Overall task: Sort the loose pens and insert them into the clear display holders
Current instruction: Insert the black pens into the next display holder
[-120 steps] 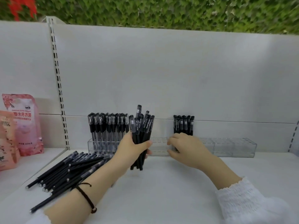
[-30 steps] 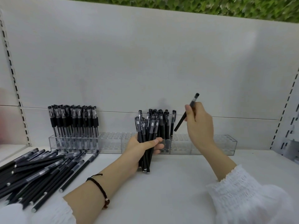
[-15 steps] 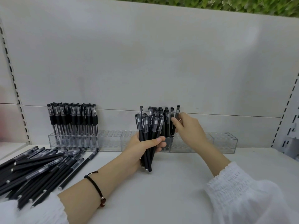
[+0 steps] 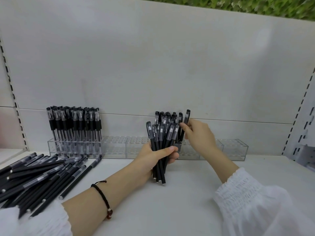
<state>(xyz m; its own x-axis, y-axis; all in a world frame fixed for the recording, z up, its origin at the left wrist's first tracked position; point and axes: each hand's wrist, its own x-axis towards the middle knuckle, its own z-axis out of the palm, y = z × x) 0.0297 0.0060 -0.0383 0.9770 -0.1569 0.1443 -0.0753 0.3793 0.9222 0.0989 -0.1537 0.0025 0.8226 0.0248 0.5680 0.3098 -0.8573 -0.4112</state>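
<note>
My left hand (image 4: 153,159) grips an upright bundle of black pens (image 4: 161,138), their tips resting on the shelf. My right hand (image 4: 199,135) pinches a single black pen (image 4: 185,123) standing upright in the clear display holder (image 4: 235,149), beside several pens (image 4: 167,115) that stand there behind the bundle. The holder's left section (image 4: 54,147) is filled with several clear-barrelled black pens (image 4: 75,123). A pile of loose black pens (image 4: 42,174) lies on the shelf at the left.
The white shelf board (image 4: 187,201) runs to a white back panel (image 4: 153,65). Slotted uprights (image 4: 300,106) stand at both sides. Green foliage (image 4: 255,5) shows above the panel. A white fitting (image 4: 306,155) sits at far right.
My right hand brought one pen down from the air into the holder beside the standing pens. The left hand kept the bundle in place. The camera drifted slightly.
</note>
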